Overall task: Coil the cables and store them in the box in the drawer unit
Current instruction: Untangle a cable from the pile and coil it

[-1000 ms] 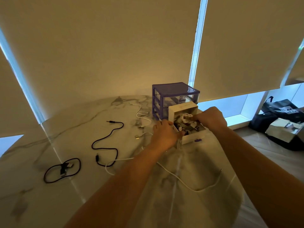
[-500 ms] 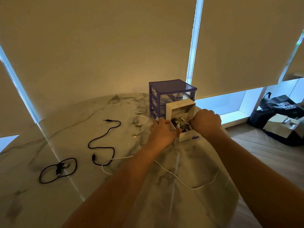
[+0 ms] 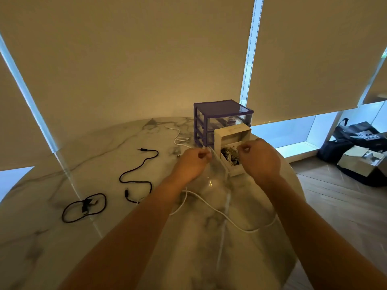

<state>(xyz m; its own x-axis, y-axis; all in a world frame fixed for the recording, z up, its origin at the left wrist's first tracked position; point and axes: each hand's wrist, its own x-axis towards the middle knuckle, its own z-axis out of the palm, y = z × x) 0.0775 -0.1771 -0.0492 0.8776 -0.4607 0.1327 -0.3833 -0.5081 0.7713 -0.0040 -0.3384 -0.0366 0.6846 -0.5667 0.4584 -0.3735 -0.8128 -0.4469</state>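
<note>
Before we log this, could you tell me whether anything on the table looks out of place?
Yes: a long white cable trails loose across the table, and two black cables lie outside the box.

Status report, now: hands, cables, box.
Left hand pinching white cable; right hand curled beside box. Box open, cables inside. Two black cables uncoiled on table.

marble table (image 3: 62, 248), drawer unit (image 3: 222, 120), seemingly loose cables (image 3: 136, 172)
</note>
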